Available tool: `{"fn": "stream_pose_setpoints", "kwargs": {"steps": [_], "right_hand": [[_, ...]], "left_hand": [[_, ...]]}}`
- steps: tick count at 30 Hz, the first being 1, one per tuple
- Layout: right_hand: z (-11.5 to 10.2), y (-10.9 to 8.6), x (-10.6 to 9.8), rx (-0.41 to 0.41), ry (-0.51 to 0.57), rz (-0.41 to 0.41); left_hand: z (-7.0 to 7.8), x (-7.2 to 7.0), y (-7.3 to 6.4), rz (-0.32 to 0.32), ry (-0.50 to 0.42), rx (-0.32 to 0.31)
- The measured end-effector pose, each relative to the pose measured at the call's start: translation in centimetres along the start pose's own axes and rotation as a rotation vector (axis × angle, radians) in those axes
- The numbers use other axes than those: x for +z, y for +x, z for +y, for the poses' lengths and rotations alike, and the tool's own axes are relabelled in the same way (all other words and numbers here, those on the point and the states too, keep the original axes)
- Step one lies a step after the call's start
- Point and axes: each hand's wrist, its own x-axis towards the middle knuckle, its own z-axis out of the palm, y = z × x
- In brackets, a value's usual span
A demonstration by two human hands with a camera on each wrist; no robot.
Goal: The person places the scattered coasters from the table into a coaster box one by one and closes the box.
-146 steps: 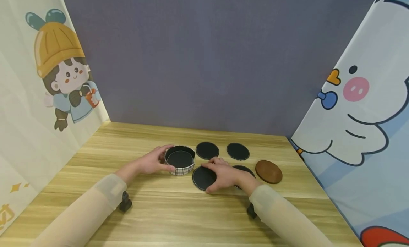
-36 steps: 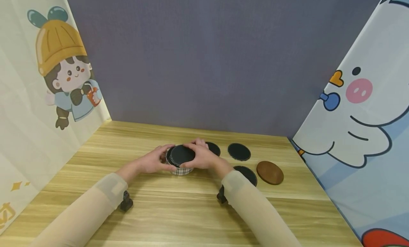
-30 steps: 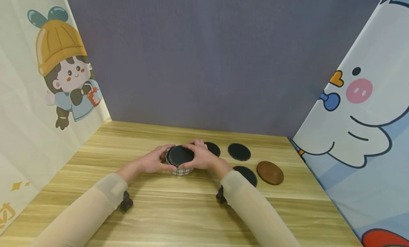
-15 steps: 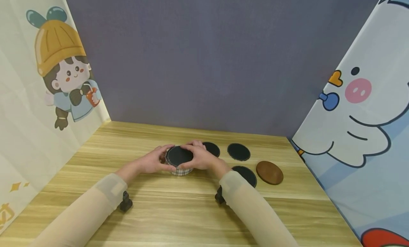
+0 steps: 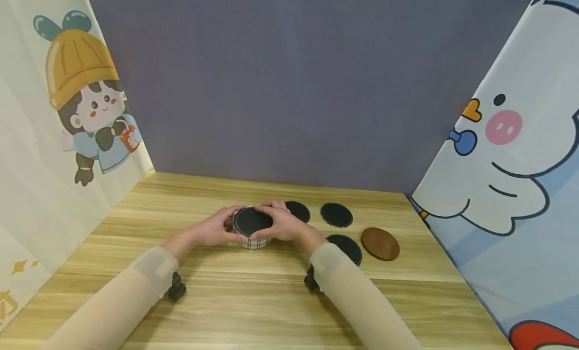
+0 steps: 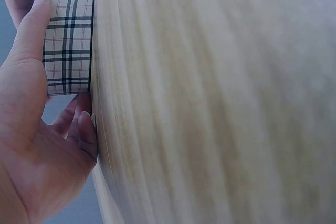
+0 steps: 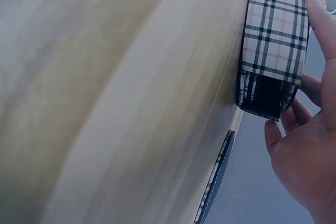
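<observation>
A round coaster holder [image 5: 256, 244], plaid outside and black inside, stands on the table with my left hand [image 5: 216, 229] curled round its left side. My right hand [image 5: 286, 224] pinches a black round coaster [image 5: 252, 221] by its right edge, lying level over the holder's mouth; how deep it sits I cannot tell. In the left wrist view, the thumb of the left hand [image 6: 31, 103] presses against the plaid wall [image 6: 68, 35]. A notch in the holder's wall [image 7: 275, 30] shows in the right wrist view, with the right hand [image 7: 310, 156] beside it.
Right of the holder lie three more black coasters, one at the back [image 5: 300, 212], one farther right [image 5: 336, 214] and one in front [image 5: 345, 244] partly behind my right forearm. A brown disc [image 5: 380, 243] lies rightmost. A grey panel [image 5: 280, 88] stands behind the table.
My right hand has lifted the black coaster from the table beside the holder and carried it left over the mouth. It has since shifted left and levelled there. My left hand stays put.
</observation>
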Motion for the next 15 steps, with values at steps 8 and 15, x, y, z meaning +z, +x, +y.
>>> {"fn": "stream_pose_setpoints", "kwargs": {"steps": [8,15], "right_hand": [[0.01,-0.05,0.13,0.011,0.002,0.001],[0.16,0.05,0.23,0.009,-0.005,0.005]], "left_hand": [[-0.2,-0.01,0.03,0.005,0.016,-0.002],[-0.14,-0.02,0.03,0.006,0.02,0.002]]}}
